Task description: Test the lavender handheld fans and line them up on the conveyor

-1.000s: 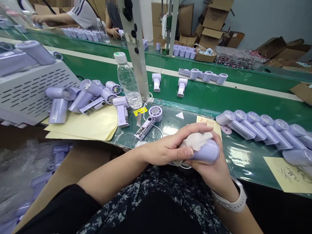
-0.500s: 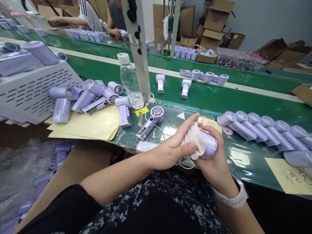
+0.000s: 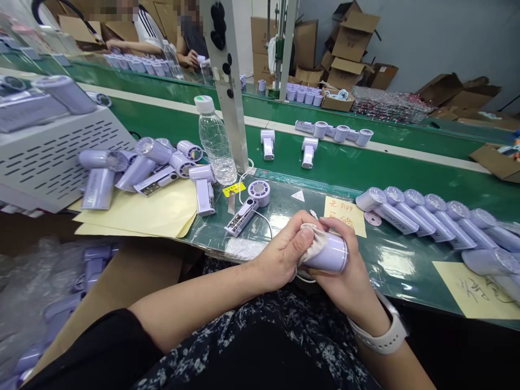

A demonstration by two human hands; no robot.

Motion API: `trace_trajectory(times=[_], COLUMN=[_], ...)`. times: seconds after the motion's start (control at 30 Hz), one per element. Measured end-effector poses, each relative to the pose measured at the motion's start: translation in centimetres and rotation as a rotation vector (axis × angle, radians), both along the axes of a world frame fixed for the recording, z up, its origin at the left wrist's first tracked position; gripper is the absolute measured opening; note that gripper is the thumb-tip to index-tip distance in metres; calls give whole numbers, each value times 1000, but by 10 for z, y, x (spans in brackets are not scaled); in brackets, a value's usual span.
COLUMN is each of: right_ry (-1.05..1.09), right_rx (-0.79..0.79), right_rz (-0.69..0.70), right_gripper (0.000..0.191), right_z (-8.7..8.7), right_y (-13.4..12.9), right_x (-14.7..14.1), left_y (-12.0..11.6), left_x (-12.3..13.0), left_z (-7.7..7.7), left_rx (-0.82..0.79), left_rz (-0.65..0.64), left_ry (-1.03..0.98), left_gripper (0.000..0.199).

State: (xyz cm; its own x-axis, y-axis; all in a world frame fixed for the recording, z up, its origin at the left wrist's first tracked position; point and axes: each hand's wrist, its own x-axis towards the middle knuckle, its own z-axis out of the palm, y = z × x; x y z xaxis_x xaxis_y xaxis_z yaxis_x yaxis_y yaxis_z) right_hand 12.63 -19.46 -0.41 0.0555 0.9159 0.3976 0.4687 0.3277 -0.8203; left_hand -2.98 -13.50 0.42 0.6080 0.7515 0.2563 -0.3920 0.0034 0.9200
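Observation:
My left hand [image 3: 284, 249] is closed on a white cloth [image 3: 314, 244], its thumb pressing the cloth against one end of a light purple fan [image 3: 331, 253]. Fingers of my right hand [image 3: 345, 271] wrap round the same fan from the right; a pale watch band is on that wrist. The fan's handle is hidden by my hands. Left of my hands, another purple fan [image 3: 259, 192] lies with a white cable. Behind them a yellow note [image 3: 345, 216] with red writing lies on the green table [image 3: 390, 260].
A plastic bottle [image 3: 217, 143] stands by a metal post [image 3: 231, 81]. Purple fans are piled at left on yellow paper [image 3: 138, 216] and beside a perforated metal box [image 3: 65, 157]. A row of fans [image 3: 430, 214] lies at right. Two people work across the belt [image 3: 182, 127].
The cloth has gathered closer under my left thumb, and my left fingers have curled in. More of the fan's side shows. Both hands sit slightly further left, and the view has shifted a little.

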Motion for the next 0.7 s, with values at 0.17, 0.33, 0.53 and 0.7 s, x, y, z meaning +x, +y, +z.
trace_trajectory(times=[0.17, 0.33, 0.53, 0.7], right_ry=[66, 61, 110, 197], right_rx=[-74, -84, -101, -98], right_rz=[-37, -48, -63, 19], right_gripper=[77, 69, 76, 83], right_z=[1, -1, -3, -7], right_y=[3, 3, 2, 7], right_x=[4, 3, 6, 20], left_y=[1, -2, 1, 11], left_x=[-10, -3, 10, 28], left_z=[4, 1, 4, 4], left_rx=[195, 109, 46, 17], left_rz=[-64, 14, 83, 126], left_ry=[150, 137, 105, 134], left_gripper=[40, 42, 46, 53])
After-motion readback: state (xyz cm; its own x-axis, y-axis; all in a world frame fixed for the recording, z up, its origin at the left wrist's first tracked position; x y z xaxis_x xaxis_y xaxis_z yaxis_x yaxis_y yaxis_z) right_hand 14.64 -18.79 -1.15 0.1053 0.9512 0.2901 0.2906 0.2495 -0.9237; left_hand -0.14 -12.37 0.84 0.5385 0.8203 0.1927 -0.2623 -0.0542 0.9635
